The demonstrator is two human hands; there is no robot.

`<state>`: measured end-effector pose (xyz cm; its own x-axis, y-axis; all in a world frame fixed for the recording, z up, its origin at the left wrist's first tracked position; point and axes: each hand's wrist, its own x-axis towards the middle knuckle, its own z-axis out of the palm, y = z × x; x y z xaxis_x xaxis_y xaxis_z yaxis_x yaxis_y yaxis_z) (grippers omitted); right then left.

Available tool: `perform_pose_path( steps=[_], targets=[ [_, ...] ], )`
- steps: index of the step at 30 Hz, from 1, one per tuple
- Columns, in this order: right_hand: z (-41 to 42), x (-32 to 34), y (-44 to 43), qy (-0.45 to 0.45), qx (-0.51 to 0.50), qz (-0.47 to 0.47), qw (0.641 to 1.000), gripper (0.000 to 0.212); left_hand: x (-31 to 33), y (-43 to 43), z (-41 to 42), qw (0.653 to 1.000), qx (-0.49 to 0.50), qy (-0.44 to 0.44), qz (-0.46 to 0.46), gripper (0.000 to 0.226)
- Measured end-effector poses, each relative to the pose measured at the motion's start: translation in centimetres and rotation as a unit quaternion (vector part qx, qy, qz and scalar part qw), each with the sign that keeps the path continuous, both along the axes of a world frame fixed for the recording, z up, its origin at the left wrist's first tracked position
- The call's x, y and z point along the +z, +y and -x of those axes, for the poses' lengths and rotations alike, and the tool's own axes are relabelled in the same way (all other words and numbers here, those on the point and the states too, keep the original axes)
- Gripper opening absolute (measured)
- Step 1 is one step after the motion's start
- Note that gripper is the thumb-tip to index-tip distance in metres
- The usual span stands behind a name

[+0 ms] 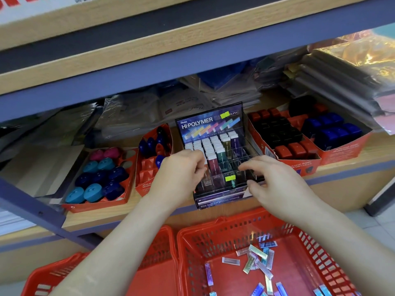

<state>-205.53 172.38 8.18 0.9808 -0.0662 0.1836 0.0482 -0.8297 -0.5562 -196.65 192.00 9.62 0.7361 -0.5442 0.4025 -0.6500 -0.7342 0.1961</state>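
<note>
Working at the display box (205,122), the left hand (179,174) is curling over an eraser (212,167), grip unclear; the right hand (275,184) is hovering, fingers parted. Each eraser should be sitting upright in its slot.

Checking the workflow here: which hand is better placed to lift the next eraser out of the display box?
Left. The left hand has its fingertips right at the standing erasers in the display box, while the right hand sits over empty compartments at the box's right front.
</note>
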Motion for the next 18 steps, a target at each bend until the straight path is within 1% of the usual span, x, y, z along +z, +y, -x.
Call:
perform_pose_path(
  steps=[2, 4, 6, 8, 10, 12, 14, 16, 18],
  targets=[
    [0.3, -0.1, -0.2, -0.02, 0.0, -0.016, 1.0, 0.039, 0.5, -0.4, 0.2, 0.999, 0.015, -0.003, -0.041, 0.014],
    [0.7, -0.1, -0.5, -0.053, -0.007, -0.031, 0.998, 0.037, 0.9, -0.3, 0.5, 0.999, 0.036, 0.004, -0.037, 0.014],
    [1.2, 0.1, -1.1, -0.074, -0.023, -0.051, 0.996, 0.032, 1.3, 0.1, 1.6, 0.998, 0.055, 0.011, 0.004, 0.015],
    [2.0, 0.1, -1.9, -0.069, -0.036, -0.065, 0.995, 0.026, 1.6, 0.9, 3.4, 0.996, 0.055, 0.018, 0.071, 0.015],
    [2.9, -0.1, -2.7, -0.038, -0.034, -0.064, 0.997, 0.021, 1.1, 1.5, 5.8, 0.991, 0.033, 0.033, 0.122, 0.017],
    [3.9, -0.7, -3.5, 0.023, -0.02, -0.033, 0.999, 0.019, -0.9, 1.9, 8.0, 0.989, 0.005, 0.068, 0.131, 0.019],
    [5.0, -2.0, -4.1, 0.096, -0.001, 0.027, 0.995, 0.016, -4.3, 1.9, 9.6, 0.987, -0.011, 0.131, 0.096, 0.02],
    [6.3, -3.8, -4.6, 0.151, 0.016, 0.084, 0.985, 0.014, -8.6, 1.6, 10.6, 0.979, -0.018, 0.2, 0.028, 0.017],
    [7.7, -6.0, -4.9, 0.201, 0.043, 0.128, 0.97, 0.017, -13.2, 1.0, 11.3, 0.964, -0.027, 0.261, -0.036, 0.009]
  ],
)
